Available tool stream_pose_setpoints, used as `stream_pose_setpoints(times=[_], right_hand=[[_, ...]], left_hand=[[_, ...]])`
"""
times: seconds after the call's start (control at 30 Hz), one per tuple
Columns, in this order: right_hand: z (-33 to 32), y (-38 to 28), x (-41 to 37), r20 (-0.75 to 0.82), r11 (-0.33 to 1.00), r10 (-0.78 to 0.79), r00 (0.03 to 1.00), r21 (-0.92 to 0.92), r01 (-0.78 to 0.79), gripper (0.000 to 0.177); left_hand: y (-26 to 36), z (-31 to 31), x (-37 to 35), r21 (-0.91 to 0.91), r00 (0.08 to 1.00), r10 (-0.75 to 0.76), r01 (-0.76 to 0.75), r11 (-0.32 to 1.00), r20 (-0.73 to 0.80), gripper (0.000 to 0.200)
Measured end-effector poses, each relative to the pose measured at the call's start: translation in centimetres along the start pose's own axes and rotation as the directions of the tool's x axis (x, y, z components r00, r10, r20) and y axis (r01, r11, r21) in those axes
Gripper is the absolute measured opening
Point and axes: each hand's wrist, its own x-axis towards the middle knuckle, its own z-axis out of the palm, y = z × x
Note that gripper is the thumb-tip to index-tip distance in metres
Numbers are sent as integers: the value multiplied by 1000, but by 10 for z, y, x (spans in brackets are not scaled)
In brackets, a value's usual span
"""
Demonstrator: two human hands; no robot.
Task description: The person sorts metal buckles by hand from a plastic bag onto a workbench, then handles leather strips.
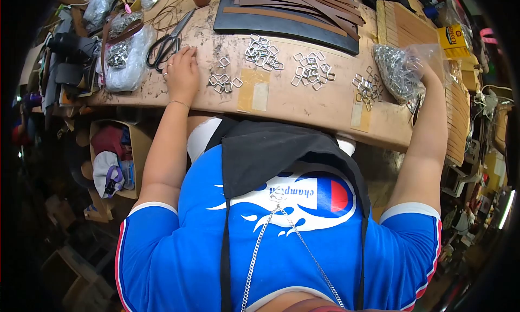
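Observation:
My left hand (pixel 182 75) rests on the table with its fingers stretched out and nothing in them, beside a pair of black-handled scissors (pixel 169 43). My right hand (pixel 426 69) reaches into a clear plastic bag (pixel 398 76) full of shiny metal pieces at the table's right. The plastic and the metal hide its fingers. Between the hands lie several piles of silver rectangular rings: a small pile (pixel 223 83) nearest my left hand, two larger piles (pixel 262 53) (pixel 312 71) in the middle, and another pile (pixel 368 87) next to the bag.
Brown leather strips (pixel 292 5) lie stacked on a black slab (pixel 254 23) at the back. A wooden board (pixel 403 24) and a yellow box (pixel 454 41) stand at the right. Plastic-wrapped bundles (pixel 123 68) crowd the left end. Below is an open carton (pixel 138 149).

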Motion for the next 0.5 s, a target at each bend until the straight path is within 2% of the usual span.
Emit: stream_pose_setpoints(times=[0.07,0.1,0.13,0.17,0.2,0.27,0.3,0.33,0.37,0.4,0.43,0.47,0.5], right_hand=[[-6,33,19,-34,948,-314,949,-72,311,43],[-9,29,14,-32,947,-315,949,-72,312,43],[-17,22,4,-106,971,-232,967,-85,224,37],[-22,16,-4,-180,987,-147,973,-91,132,33],[-24,17,-8,-178,988,-143,974,-91,128,33],[-28,19,-17,-453,964,-233,861,-224,142,33],[-30,-5,-33,-490,966,-146,860,-258,17,34],[-28,-12,-39,-492,965,-146,858,-261,15,34],[-28,-17,-43,-574,999,40,818,43,-18,34],[-28,-20,-46,-591,938,239,771,345,-27,33],[-28,-19,-48,-590,939,237,772,344,-25,33],[-28,-14,-49,-584,788,309,750,599,141,30],[-29,-9,-49,-553,549,380,742,780,300,26]], left_hand=[[-3,-2,-1,43,1000,-19,19,999,5,28],[-1,-4,-1,103,1000,6,-7,995,14,29],[0,-6,-1,162,999,31,-34,986,25,30],[2,-7,-1,161,999,30,-34,986,28,30],[5,-8,-1,157,999,27,-30,987,20,31],[7,-8,-1,148,1000,27,-29,988,14,31],[7,-8,0,147,1000,29,-30,989,11,32],[7,-7,1,145,1000,30,-31,989,6,32],[7,-6,1,143,1000,29,-30,989,3,32],[5,-6,0,156,999,36,-37,987,8,33],[3,-5,-1,171,999,42,-44,984,15,34],[1,-4,-1,173,999,38,-40,984,15,34],[-2,-1,-1,147,998,58,-60,987,22,36]])
